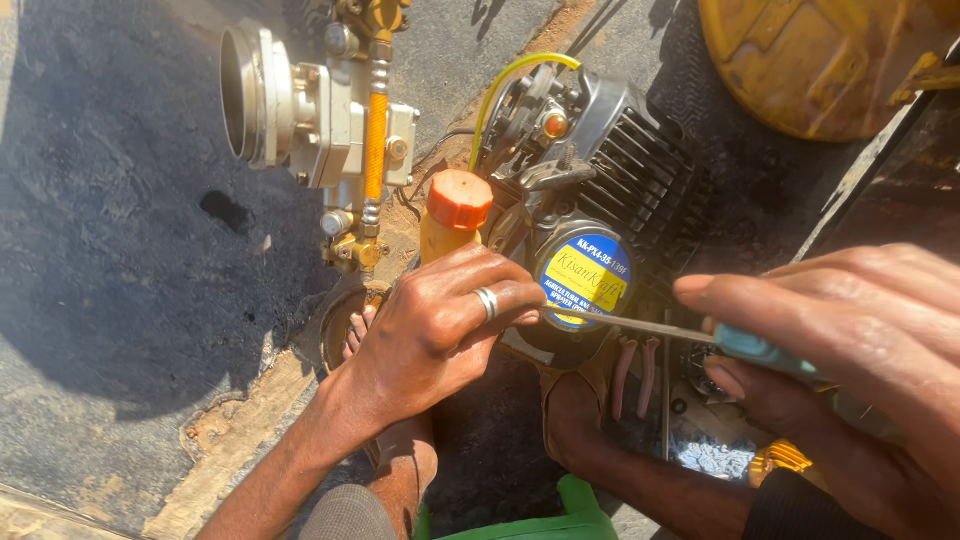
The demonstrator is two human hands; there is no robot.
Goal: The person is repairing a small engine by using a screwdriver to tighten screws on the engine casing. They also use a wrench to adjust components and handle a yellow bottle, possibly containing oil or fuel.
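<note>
A small black engine (620,175) with cooling fins and a round blue-and-yellow label (585,280) stands on the ground between my feet. My left hand (440,335), a ring on one finger, rests against the engine's lower front, beside an orange-capped yellow bottle (455,210). Close to the camera, my right hand (850,350) grips a screwdriver by its teal handle (755,350). Its metal shaft (625,323) points left, the tip meeting the engine just under the label near my left fingers.
A metal pump assembly (310,110) with a wide round opening and an orange hose lies upper left. A yellow-green tube (510,80) arcs over the engine. A worn yellow curved object (820,60) fills the top right. Pliers with pink handles (635,375) lie below the engine.
</note>
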